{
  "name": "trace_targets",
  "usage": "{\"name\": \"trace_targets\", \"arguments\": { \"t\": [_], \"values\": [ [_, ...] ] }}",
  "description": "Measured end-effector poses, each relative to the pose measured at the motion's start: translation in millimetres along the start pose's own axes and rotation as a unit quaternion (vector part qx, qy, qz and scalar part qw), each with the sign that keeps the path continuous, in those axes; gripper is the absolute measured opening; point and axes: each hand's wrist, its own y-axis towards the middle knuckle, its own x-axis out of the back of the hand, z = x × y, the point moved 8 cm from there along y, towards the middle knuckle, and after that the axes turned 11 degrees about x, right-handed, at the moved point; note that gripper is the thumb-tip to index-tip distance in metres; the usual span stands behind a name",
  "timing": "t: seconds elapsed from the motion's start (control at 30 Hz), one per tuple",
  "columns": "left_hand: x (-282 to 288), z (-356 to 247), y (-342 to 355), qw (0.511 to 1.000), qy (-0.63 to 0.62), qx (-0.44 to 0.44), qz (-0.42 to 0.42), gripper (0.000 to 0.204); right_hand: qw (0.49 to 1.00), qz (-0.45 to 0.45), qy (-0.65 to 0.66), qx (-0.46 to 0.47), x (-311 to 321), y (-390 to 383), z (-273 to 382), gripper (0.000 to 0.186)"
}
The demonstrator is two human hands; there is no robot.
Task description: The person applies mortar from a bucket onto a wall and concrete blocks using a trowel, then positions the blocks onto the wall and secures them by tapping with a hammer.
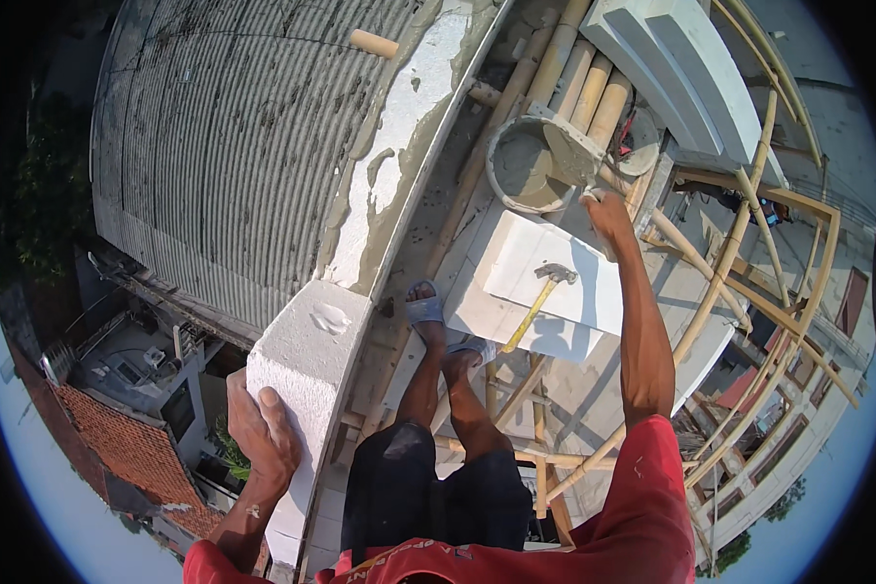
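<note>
A ribbed, mortar-combed wall (234, 127) fills the upper left, above rooftops far below. Right of centre, bamboo scaffolding (740, 253) carries white blocks (545, 277) with a hammer (540, 297). The left hand (263, 433) grips a white block (307, 365) at lower left. The right hand (605, 212) clasps a trowel (569, 151) over the mortar bucket (526, 165), upper centre.

Hard daylight fills the frame, with strong glare on the white blocks (555, 273) at centre and on the plastered wall top (399, 146). Sharp, short shadows fall beneath the hammer (540, 297) and legs. The fisheye bends straight edges toward the rim, and a black vignette rings the corners. Focus is crisp at centre, softer at the lower left.
</note>
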Motion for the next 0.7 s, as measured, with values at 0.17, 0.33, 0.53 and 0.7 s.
{"name": "trace_targets", "arguments": {
  "t": [0.17, 0.33, 0.53, 0.7],
  "values": [
    [-2, 5, -2, 1.000, -0.011, 0.014, -0.002, 0.054, 0.939, -0.025, -0.342, 0.027, -60, 71, -18, 0.037],
    [-7, 16, -3, 1.000, 0.021, 0.009, 0.003, 0.068, 0.944, 0.015, -0.328, 0.045, -135, 86, -42, 0.038],
    [-8, 19, -2, 0.999, 0.029, 0.032, -0.002, 0.067, 0.963, 0.130, -0.222, 0.075, -115, 73, -69, 0.046],
    [-7, 21, -3, 0.999, 0.016, 0.045, -0.008, 0.067, 0.981, 0.157, 0.108, 0.032, -89, 21, -83, 0.044]
  ]
}}
